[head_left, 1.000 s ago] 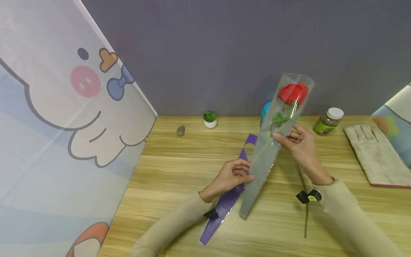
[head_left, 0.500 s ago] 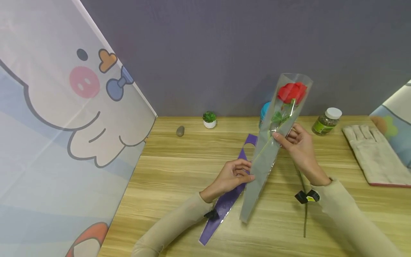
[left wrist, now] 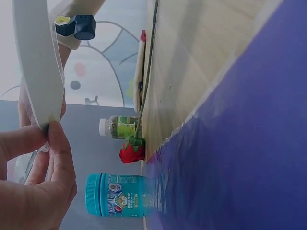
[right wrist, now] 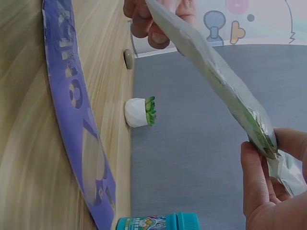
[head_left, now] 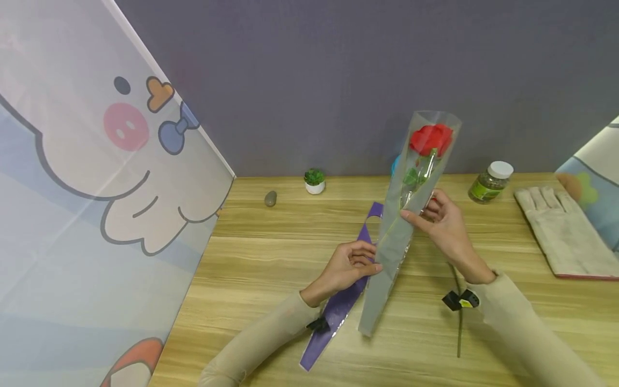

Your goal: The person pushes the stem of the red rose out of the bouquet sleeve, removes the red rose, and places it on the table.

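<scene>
A red rose (head_left: 432,140) stands inside a clear-fronted, grey-backed flower sleeve (head_left: 382,290), which is held tilted above the table with the bloom near its wide mouth. My left hand (head_left: 345,269) pinches the sleeve's lower left edge between thumb and fingers. Higher up, my right hand (head_left: 448,231) grips its right edge, thumb in front and fingers behind. Under my left hand a purple flower sleeve (head_left: 343,301) lies flat. Beneath my right forearm runs the stem (head_left: 459,333) of a second rose; its red bloom (left wrist: 132,149) shows in the left wrist view.
A teal-lidded jar (left wrist: 117,195) stands at the back, mostly behind the sleeve in the head view. Nearby are a white-capped jar (head_left: 489,185), pale work gloves (head_left: 570,234), a small potted succulent (head_left: 315,183) and a stone (head_left: 271,198). A grey wall (head_left: 309,91) closes off the back.
The sleeve's upper end, with the rose, has swung a little left, and my right hand has moved left and slightly down. My left hand stays almost in place, still pinching.
</scene>
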The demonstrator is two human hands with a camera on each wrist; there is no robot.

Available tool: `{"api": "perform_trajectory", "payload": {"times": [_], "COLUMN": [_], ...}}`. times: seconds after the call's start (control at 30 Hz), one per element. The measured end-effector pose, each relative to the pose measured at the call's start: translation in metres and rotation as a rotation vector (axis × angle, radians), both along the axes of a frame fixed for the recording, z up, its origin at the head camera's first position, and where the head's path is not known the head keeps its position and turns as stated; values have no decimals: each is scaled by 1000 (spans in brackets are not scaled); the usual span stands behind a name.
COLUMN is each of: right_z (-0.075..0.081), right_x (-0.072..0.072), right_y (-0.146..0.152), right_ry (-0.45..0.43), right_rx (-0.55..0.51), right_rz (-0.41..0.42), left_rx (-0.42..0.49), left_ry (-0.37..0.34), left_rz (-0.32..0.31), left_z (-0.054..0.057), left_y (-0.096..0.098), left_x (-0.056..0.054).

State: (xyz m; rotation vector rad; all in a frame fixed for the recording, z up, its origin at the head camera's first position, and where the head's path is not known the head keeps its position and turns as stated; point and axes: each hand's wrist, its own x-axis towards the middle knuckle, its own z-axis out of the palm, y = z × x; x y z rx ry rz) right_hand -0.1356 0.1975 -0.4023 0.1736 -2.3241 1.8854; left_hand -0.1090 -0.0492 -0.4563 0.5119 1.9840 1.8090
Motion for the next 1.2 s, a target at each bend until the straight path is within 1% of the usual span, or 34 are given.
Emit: {"api": "perform_trajectory", "payload": {"times": [0.2,0.4,0.63,1.03,1.2], "right_z": [-3,-6,-8,-10,-11], "right_x": [0,0,1,2,3], "right_y": [-2,-2,-4,-5,-5], "right_ry": [-6,2,-14,-29,-37], "right_rx": [2,6,32,61,69], "right_rz": [6,3,12,5,3], "left_rx": [3,16,40,60,60], "left_ry": [9,-5,-13,-19,-18], "left_rz": [7,17,30,61,61], "left_z": [-1,-3,-6,-6,-6], "left_y": [0,1,3,5,6], "left_x": [0,-1,-2,0,0]}}
